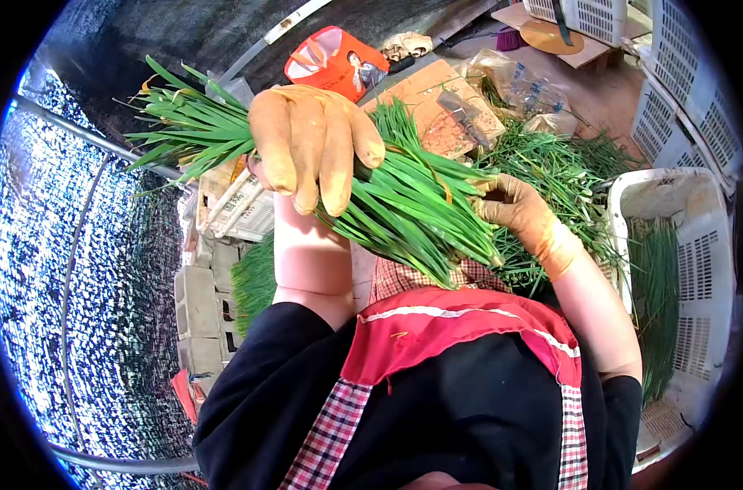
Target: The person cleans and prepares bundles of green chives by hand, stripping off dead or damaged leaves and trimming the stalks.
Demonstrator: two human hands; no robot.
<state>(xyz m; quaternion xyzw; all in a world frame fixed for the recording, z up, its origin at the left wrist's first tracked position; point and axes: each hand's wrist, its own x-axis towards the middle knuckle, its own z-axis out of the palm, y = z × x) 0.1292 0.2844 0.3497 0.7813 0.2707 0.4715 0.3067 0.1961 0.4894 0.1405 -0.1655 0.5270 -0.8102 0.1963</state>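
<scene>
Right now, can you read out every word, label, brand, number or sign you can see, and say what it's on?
Nothing reads clearly.
Red bag: small lettering, too blurred to read.
White crate at left: dark characters, too blurred to quote.
Clear plastic bag: blue print, too small to read.

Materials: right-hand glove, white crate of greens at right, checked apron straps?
Glove: perhaps thin rubber, faint sheen; cuff wrinkles and clings. Crate: probably moulded plastic, smooth; regular slots. Straps: likely woven cloth, matte; lie soft and flat.
</scene>
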